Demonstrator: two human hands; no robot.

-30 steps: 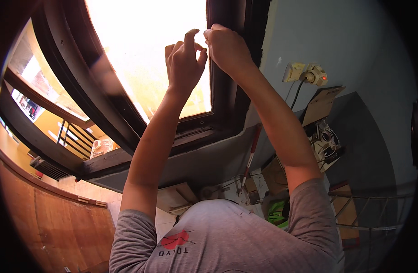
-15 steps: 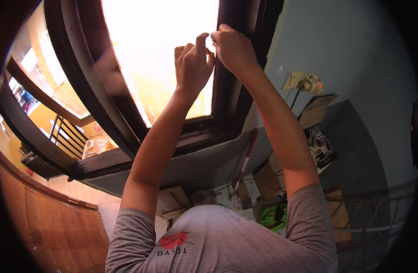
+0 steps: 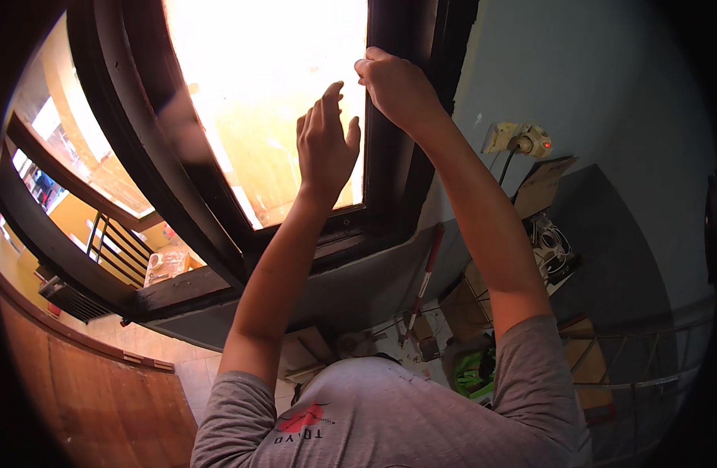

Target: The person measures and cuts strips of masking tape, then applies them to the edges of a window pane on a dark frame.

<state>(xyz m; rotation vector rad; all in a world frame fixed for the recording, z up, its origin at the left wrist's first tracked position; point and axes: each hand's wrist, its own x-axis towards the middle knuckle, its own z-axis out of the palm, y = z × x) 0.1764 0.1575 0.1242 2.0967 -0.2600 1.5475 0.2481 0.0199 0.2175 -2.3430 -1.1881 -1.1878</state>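
In front of me stands a bright window pane (image 3: 241, 117) with pale smears on it, set in a dark frame (image 3: 409, 132). My left hand (image 3: 325, 152) is raised before the pane, fingers stretched out and thumb apart, holding nothing I can see. Whether it touches the pane I cannot tell. Higher and to the right, my right hand (image 3: 399, 87) is closed in a pinch where the pane meets the frame's right side. What lies between its fingertips, if anything, is too small or hidden to make out.
Right of the window, a socket adapter (image 3: 535, 142) with a red light and a cable sits on the grey wall (image 3: 561, 70). A red-and-white pole (image 3: 426, 281) leans below the sill. Cardboard, coiled cables (image 3: 552, 242), a green item (image 3: 474, 373) and a metal rack (image 3: 647, 382) are lower right.
My left hand has dropped away from the right one, and its curled fingers have straightened. My right hand stays pinched near the frame's right side. The view has shifted slightly.
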